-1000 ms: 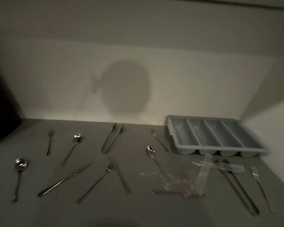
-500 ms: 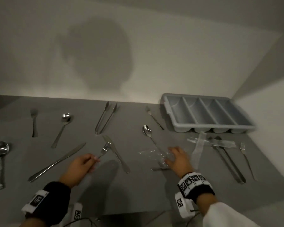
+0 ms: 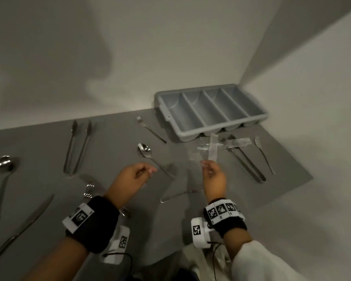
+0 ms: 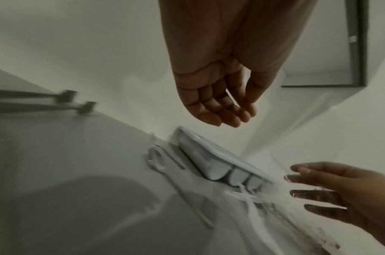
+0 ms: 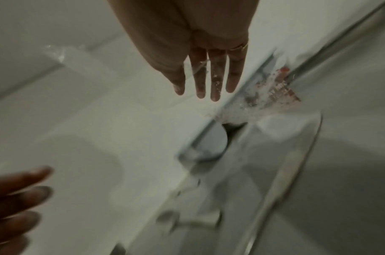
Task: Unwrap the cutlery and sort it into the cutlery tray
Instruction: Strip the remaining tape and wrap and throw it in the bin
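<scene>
Hands: left hand [image 3: 130, 179] now relaxed, empty; right hand [image 3: 214, 180], fingers [image 5: 215, 77] straight, has lifted wrapper [image 3: 194, 171].

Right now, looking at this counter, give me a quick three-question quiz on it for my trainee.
1. True or false: the grey plastic cutlery tray already holds cutlery.
2. How many compartments does it have? A three, B four, C six.
3. Fill in: the clear plastic wrap is at the ___ hand, not the left hand.
Key: 1 false; 2 B; 3 right hand.
</scene>
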`<state>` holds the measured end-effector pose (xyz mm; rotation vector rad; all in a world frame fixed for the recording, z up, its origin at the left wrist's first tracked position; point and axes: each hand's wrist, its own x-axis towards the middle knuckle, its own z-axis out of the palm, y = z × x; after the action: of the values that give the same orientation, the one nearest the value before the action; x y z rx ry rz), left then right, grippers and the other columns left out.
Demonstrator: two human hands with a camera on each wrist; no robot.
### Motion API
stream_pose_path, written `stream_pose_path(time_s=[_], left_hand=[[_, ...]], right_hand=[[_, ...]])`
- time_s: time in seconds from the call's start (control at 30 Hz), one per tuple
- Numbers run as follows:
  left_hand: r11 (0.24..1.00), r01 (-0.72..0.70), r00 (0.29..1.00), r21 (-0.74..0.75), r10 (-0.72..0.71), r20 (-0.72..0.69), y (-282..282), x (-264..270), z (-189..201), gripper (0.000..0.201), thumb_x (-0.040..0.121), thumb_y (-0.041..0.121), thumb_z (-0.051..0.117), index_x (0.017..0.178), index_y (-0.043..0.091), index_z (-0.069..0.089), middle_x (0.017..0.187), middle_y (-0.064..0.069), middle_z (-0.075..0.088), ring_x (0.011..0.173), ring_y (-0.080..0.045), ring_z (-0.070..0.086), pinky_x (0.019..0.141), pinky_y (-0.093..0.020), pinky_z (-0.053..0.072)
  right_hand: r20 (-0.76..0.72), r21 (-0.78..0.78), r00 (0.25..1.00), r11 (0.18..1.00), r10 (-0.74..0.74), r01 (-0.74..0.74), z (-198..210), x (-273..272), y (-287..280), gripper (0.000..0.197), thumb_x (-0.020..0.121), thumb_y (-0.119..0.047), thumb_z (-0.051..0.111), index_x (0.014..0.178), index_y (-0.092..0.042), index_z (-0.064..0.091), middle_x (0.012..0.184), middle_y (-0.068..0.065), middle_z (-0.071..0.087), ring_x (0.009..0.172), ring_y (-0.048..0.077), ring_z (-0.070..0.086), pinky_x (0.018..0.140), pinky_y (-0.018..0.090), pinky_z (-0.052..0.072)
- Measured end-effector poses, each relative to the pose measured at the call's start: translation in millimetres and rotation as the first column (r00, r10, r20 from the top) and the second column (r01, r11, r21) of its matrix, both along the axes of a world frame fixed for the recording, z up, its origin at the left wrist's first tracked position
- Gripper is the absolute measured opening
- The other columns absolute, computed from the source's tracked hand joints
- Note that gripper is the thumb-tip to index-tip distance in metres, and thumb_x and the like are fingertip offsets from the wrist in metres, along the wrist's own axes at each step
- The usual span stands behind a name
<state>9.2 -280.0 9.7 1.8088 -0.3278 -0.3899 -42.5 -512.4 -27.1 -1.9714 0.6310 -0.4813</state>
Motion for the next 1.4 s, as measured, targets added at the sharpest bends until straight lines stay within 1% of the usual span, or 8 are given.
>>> stream_pose_path(time_s=[0.1, 0.17, 0.33, 0.57, 0.73, 0.97, 1.17, 1.4], left_hand=[[0.995, 0.091, 0.990, 0.040, -0.095, 0.104, -68.4, 20.4, 5.1, 0.027, 0.087, 0.011, 0.055, 0.077, 0.036, 0.061, 0.071, 0.021, 0.069, 0.066, 0.012, 0.058, 0.066, -0.001, 0.044], [0.986, 0.124, 0.978, 0.112, -0.140, 0.154, -116.7, 32.1, 2.2, 0.019, 0.086, 0.010, 0.056, 0.091, 0.027, 0.064, 0.090, 0.004, 0.068, 0.073, 0.006, 0.058, 0.080, -0.016, 0.048], [0.858, 0.188, 0.967, 0.479, -0.248, 0.065, -227.7, 71.3, -29.2, 0.055, 0.078, 0.032, 0.061, 0.128, 0.016, 0.047, 0.136, -0.016, 0.047, 0.123, -0.034, 0.047, 0.107, -0.043, 0.039], [0.585, 0.146, 0.918, 0.798, -0.381, 0.111, -299.1, 110.4, -59.7, 0.074, 0.077, 0.035, 0.060, 0.140, 0.022, 0.021, 0.147, -0.022, 0.026, 0.135, -0.040, 0.028, 0.115, -0.048, 0.026], [0.421, 0.237, 0.894, 0.876, -0.447, -0.027, -298.3, 117.5, -78.6, 0.073, 0.083, 0.045, 0.056, 0.143, 0.022, 0.022, 0.155, -0.012, 0.016, 0.143, -0.029, 0.015, 0.118, -0.040, 0.013], [0.652, 0.088, 0.984, 0.753, -0.176, 0.037, -296.7, 99.9, -72.8, 0.029, 0.091, 0.009, 0.044, 0.112, -0.006, 0.058, 0.125, -0.024, 0.056, 0.114, -0.036, 0.054, 0.101, -0.037, 0.041], [0.788, 0.013, 0.997, 0.616, 0.040, -0.073, -265.1, 91.1, -78.8, 0.021, 0.085, 0.006, 0.053, 0.093, -0.003, 0.070, 0.106, -0.021, 0.070, 0.098, -0.035, 0.063, 0.091, -0.038, 0.052], [0.981, -0.172, 0.983, 0.088, 0.177, -0.045, -245.1, 46.1, -19.1, 0.019, 0.079, -0.002, 0.061, 0.096, 0.000, 0.070, 0.089, -0.005, 0.068, 0.075, -0.011, 0.060, 0.072, -0.016, 0.049]], right_hand=[[0.126, -0.001, 0.988, 0.996, -0.092, 0.093, 24.2, -29.5, -45.8, 0.020, 0.089, -0.016, 0.055, 0.086, -0.033, 0.064, 0.097, -0.002, 0.069, 0.086, -0.001, 0.063, 0.080, 0.015, 0.049], [0.144, -0.046, 0.979, 0.987, -0.147, 0.155, 30.5, -49.7, -75.8, 0.017, 0.089, -0.013, 0.056, 0.091, -0.027, 0.066, 0.096, -0.004, 0.067, 0.081, -0.012, 0.059, 0.073, 0.002, 0.044], [0.122, -0.092, 0.953, 0.953, -0.278, 0.290, 28.4, -96.2, -155.4, 0.018, 0.088, -0.006, 0.056, 0.094, -0.020, 0.066, 0.095, 0.007, 0.069, 0.077, 0.010, 0.061, 0.066, 0.003, 0.043], [0.051, -0.158, 0.942, 0.929, -0.332, 0.335, 18.4, -123.7, -242.7, 0.018, 0.089, -0.010, 0.055, 0.094, -0.024, 0.065, 0.096, 0.005, 0.067, 0.083, 0.019, 0.061, 0.066, -0.001, 0.042], [0.007, -0.153, 0.947, 0.935, -0.322, 0.319, 11.8, -122.7, -274.2, 0.016, 0.089, -0.011, 0.054, 0.098, -0.015, 0.067, 0.100, 0.008, 0.068, 0.083, 0.020, 0.059, 0.067, 0.014, 0.041], [-0.050, -0.096, 0.978, 0.976, -0.202, 0.197, 1.2, -91.8, -277.1, 0.016, 0.090, -0.015, 0.054, 0.099, -0.016, 0.067, 0.099, 0.007, 0.068, 0.086, 0.020, 0.060, 0.071, 0.023, 0.042], [-0.055, -0.015, 0.987, 0.989, -0.148, 0.148, 4.1, -79.1, -264.3, 0.017, 0.090, -0.017, 0.054, 0.101, -0.015, 0.067, 0.098, 0.006, 0.068, 0.086, 0.019, 0.060, 0.068, 0.016, 0.041], [-0.020, -0.018, 0.932, 0.932, -0.363, 0.363, -2.5, -136.4, -237.6, 0.014, 0.088, -0.013, 0.057, 0.097, -0.013, 0.068, 0.098, 0.003, 0.066, 0.088, 0.018, 0.059, 0.068, 0.006, 0.043]])
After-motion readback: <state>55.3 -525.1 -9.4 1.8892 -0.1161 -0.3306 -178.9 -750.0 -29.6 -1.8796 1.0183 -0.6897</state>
